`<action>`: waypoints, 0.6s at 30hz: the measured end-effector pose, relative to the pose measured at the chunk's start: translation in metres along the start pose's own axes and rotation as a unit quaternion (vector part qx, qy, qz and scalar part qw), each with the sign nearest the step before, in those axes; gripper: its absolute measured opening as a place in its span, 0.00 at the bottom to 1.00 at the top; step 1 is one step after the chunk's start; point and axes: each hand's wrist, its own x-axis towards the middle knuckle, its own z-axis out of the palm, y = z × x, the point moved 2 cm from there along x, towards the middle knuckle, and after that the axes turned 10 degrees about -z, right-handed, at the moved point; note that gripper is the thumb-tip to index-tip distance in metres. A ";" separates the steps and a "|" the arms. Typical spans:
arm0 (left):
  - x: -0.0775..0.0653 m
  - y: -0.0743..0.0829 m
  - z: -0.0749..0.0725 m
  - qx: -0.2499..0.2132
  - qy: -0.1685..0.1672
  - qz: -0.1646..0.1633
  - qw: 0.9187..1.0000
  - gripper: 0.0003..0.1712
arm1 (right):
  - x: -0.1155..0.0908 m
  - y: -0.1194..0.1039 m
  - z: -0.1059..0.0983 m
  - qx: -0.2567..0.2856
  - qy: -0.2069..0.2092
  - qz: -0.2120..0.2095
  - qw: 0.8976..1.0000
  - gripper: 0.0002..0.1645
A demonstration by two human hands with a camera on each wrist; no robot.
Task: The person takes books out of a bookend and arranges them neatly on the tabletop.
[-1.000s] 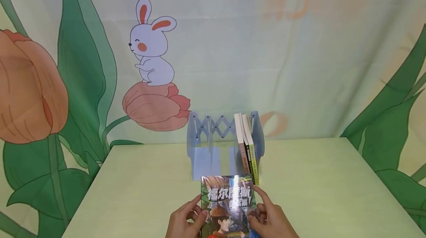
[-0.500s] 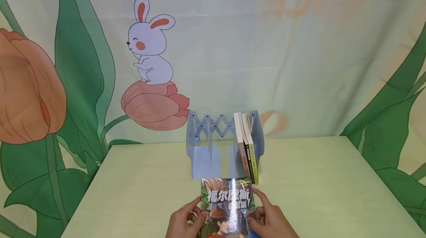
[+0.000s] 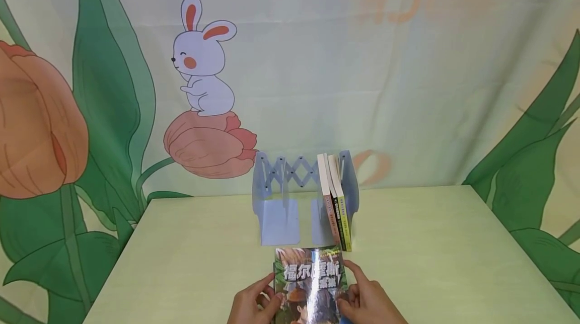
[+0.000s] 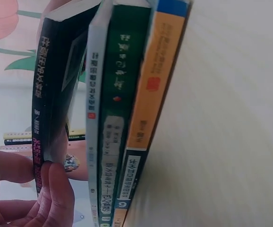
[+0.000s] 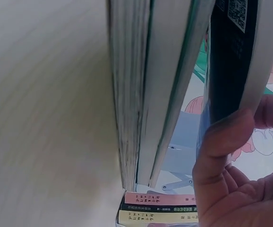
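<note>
Both hands grip a glossy illustrated paperback book point(image 3: 296, 273) by its opposite side edges, cover facing up. My left hand point(image 3: 256, 301) pinches its left edge, and the right hand point(image 3: 369, 301) does the same on the other side. In the left wrist view the held book's black spine point(image 4: 44, 85) shows, angled away from a stack below it. That stack has a thin pale book point(image 4: 95, 85), a green book point(image 4: 122, 71) and an orange-and-blue book point(image 4: 155, 71) at the bottom. Page edges of the stack point(image 5: 132, 94) appear in the right wrist view.
Just beyond the hands stands an expandable blue-grey book rack point(image 3: 276, 223). Several thin books point(image 3: 334, 203) lean upright against its right end. A pale table top point(image 3: 430, 243) spreads around it, backed by a printed curtain point(image 3: 308, 62) with a rabbit and tulips.
The held book has drawn slightly toward the person, its far edge now lower in the head view and farther from the rack. Both hands keep their grip; the head view shifts slightly.
</note>
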 end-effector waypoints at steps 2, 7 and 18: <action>0.002 -0.002 0.000 0.007 -0.009 -0.004 1.000 0.30 | 0.001 0.002 0.000 -0.004 0.000 -0.002 1.000 0.45; 0.004 -0.006 0.001 0.016 -0.029 -0.010 0.999 0.31 | 0.001 0.007 0.002 -0.022 0.000 -0.015 1.000 0.45; 0.006 -0.009 0.001 0.039 -0.039 0.019 0.998 0.29 | 0.002 0.011 0.003 -0.017 -0.015 -0.009 1.000 0.45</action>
